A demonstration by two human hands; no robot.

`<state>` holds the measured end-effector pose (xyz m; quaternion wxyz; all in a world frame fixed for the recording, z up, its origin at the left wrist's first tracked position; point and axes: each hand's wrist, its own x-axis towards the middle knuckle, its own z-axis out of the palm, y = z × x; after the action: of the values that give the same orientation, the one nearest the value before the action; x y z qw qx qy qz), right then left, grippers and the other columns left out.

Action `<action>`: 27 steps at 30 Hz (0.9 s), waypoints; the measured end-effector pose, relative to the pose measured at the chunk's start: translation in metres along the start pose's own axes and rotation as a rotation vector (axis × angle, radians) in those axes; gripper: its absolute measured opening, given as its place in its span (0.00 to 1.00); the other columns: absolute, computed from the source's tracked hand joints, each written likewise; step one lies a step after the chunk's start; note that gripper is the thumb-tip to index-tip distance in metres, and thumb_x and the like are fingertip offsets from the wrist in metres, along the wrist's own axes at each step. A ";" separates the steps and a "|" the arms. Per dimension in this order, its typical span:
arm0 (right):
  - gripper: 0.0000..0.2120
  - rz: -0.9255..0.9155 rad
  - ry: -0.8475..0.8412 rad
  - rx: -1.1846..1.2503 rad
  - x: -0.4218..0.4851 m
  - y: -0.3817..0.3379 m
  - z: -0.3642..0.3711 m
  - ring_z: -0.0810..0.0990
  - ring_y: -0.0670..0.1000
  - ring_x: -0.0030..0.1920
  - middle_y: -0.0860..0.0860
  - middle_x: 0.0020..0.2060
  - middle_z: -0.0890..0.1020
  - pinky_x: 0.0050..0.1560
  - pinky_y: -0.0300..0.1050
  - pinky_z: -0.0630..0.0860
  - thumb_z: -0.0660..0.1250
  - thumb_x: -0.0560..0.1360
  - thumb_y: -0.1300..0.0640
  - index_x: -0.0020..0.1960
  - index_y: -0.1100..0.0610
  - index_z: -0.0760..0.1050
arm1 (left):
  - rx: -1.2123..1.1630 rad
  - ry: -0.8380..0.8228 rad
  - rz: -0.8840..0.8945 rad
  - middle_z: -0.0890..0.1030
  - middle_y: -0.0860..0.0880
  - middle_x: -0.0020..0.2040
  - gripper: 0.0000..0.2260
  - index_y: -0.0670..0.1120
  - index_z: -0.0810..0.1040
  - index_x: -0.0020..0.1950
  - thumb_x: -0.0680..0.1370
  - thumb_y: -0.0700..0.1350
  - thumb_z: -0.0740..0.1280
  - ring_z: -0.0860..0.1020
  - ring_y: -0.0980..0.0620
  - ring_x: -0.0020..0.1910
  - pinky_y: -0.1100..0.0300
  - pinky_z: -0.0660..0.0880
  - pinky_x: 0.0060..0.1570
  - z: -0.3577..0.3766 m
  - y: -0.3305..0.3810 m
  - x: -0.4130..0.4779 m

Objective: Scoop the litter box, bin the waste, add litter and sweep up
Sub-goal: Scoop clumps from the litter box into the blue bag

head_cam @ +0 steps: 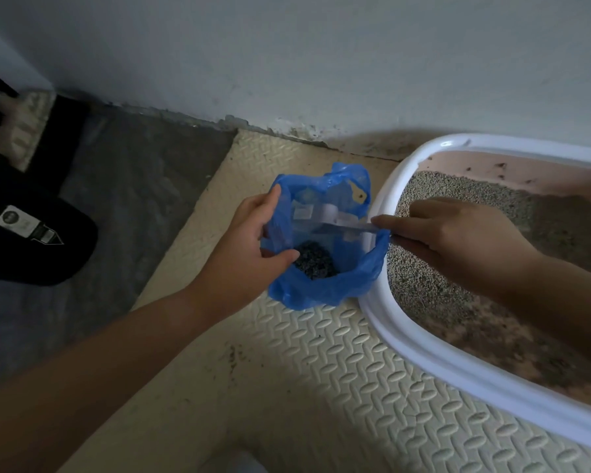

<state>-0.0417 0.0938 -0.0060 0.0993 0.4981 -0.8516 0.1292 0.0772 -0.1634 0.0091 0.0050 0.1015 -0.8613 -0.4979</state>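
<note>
Litter box (423, 356) sat at the right on the cream embossed mat (338, 387), its far side close to the wall (287, 63), and its white rim curved round pink inner walls and a bed of grey litter (434, 288). And right up against the rim's left end stood the blue bag (321, 293), mouth open, touching the box! The left hand (249, 240) gripped the bag's left edge, fingers and thumb curled round it, holding it wide. The right hand (458, 233) was wrapped round the handle of the scoop (350, 228), which reached across the rim into the bag's mouth; its head was too blurred to make out. Open mat lay in front of bag and box, with dark floor (133, 206) off to the left, where a black object (21, 254) lay. The count: one box, one bag, one scoop, two hands, one dark heap of waste (314, 264) at the bag's bottom.
</note>
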 end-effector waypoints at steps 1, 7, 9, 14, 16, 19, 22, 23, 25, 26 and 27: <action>0.15 0.010 0.001 -0.001 -0.001 0.001 0.000 0.77 0.57 0.32 0.51 0.31 0.74 0.24 0.41 0.64 0.62 0.77 0.50 0.59 0.51 0.80 | 0.002 0.001 0.002 0.64 0.64 0.64 0.38 0.53 0.56 0.76 0.73 0.36 0.71 0.72 0.55 0.65 0.50 0.74 0.62 0.000 0.000 0.000; 0.16 0.062 0.009 0.039 -0.006 0.006 -0.001 0.77 0.57 0.36 0.50 0.34 0.73 0.28 0.42 0.66 0.60 0.76 0.49 0.61 0.48 0.79 | 0.000 -0.005 0.007 0.65 0.64 0.64 0.38 0.53 0.56 0.76 0.73 0.36 0.71 0.71 0.56 0.65 0.49 0.72 0.63 0.002 0.001 0.002; 0.16 0.049 -0.002 0.032 -0.008 0.007 -0.001 0.77 0.57 0.37 0.50 0.35 0.73 0.27 0.43 0.67 0.61 0.76 0.49 0.61 0.47 0.79 | 0.002 -0.004 0.012 0.65 0.64 0.64 0.38 0.53 0.56 0.76 0.72 0.37 0.72 0.71 0.55 0.65 0.48 0.72 0.63 0.003 0.001 0.001; 0.16 0.041 0.006 0.040 -0.015 0.011 0.002 0.75 0.57 0.37 0.51 0.36 0.71 0.26 0.43 0.68 0.57 0.78 0.47 0.61 0.47 0.78 | -0.005 0.004 0.017 0.65 0.62 0.65 0.38 0.55 0.57 0.76 0.71 0.41 0.71 0.71 0.54 0.65 0.48 0.73 0.63 0.004 0.003 0.001; 0.16 0.036 0.000 0.045 -0.019 0.013 0.004 0.74 0.56 0.38 0.51 0.36 0.71 0.25 0.43 0.69 0.57 0.78 0.47 0.61 0.47 0.78 | -0.003 0.003 0.019 0.65 0.61 0.65 0.38 0.54 0.56 0.76 0.72 0.39 0.72 0.72 0.55 0.65 0.48 0.73 0.63 0.004 0.004 0.001; 0.15 0.088 -0.007 0.113 -0.024 0.013 0.002 0.72 0.52 0.36 0.49 0.36 0.70 0.27 0.44 0.69 0.59 0.79 0.47 0.61 0.45 0.78 | -0.009 0.002 0.016 0.65 0.62 0.65 0.38 0.52 0.56 0.76 0.73 0.35 0.71 0.72 0.56 0.65 0.49 0.73 0.63 0.006 0.005 0.002; 0.16 0.218 -0.049 0.271 -0.027 0.019 -0.002 0.70 0.46 0.33 0.44 0.35 0.71 0.32 0.43 0.68 0.61 0.76 0.47 0.62 0.45 0.78 | 0.007 -0.006 0.016 0.65 0.63 0.64 0.38 0.52 0.55 0.76 0.73 0.36 0.71 0.71 0.58 0.65 0.50 0.73 0.63 0.010 0.008 0.002; 0.15 0.302 -0.068 0.400 -0.028 0.021 -0.004 0.72 0.46 0.33 0.43 0.35 0.73 0.33 0.44 0.69 0.63 0.76 0.49 0.62 0.43 0.78 | 0.009 -0.007 0.018 0.65 0.63 0.64 0.38 0.52 0.55 0.76 0.73 0.36 0.71 0.71 0.58 0.65 0.50 0.72 0.63 0.012 0.009 0.003; 0.15 0.473 -0.106 0.715 -0.031 0.024 -0.013 0.79 0.49 0.37 0.44 0.40 0.82 0.38 0.47 0.75 0.66 0.74 0.51 0.60 0.41 0.78 | 0.005 -0.006 0.022 0.65 0.63 0.63 0.37 0.52 0.55 0.76 0.73 0.36 0.71 0.71 0.58 0.65 0.50 0.72 0.64 0.014 0.011 0.004; 0.14 0.529 -0.118 0.835 -0.035 0.027 -0.017 0.81 0.47 0.40 0.42 0.43 0.84 0.42 0.44 0.77 0.66 0.73 0.50 0.58 0.41 0.78 | 0.000 -0.003 0.024 0.65 0.63 0.63 0.37 0.53 0.56 0.76 0.73 0.36 0.71 0.71 0.59 0.65 0.50 0.72 0.64 0.015 0.012 0.005; 0.14 0.567 -0.118 0.925 -0.039 0.029 -0.021 0.80 0.42 0.40 0.39 0.43 0.84 0.44 0.40 0.75 0.66 0.72 0.49 0.56 0.41 0.79 | -0.003 0.002 0.026 0.65 0.63 0.63 0.37 0.53 0.56 0.76 0.73 0.36 0.71 0.71 0.59 0.65 0.49 0.72 0.64 0.017 0.012 0.007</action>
<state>-0.0475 0.1466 -0.0015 -0.2168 0.2473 -0.8109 0.4841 0.0668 -0.1444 0.0108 0.0126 0.0907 -0.8617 -0.4991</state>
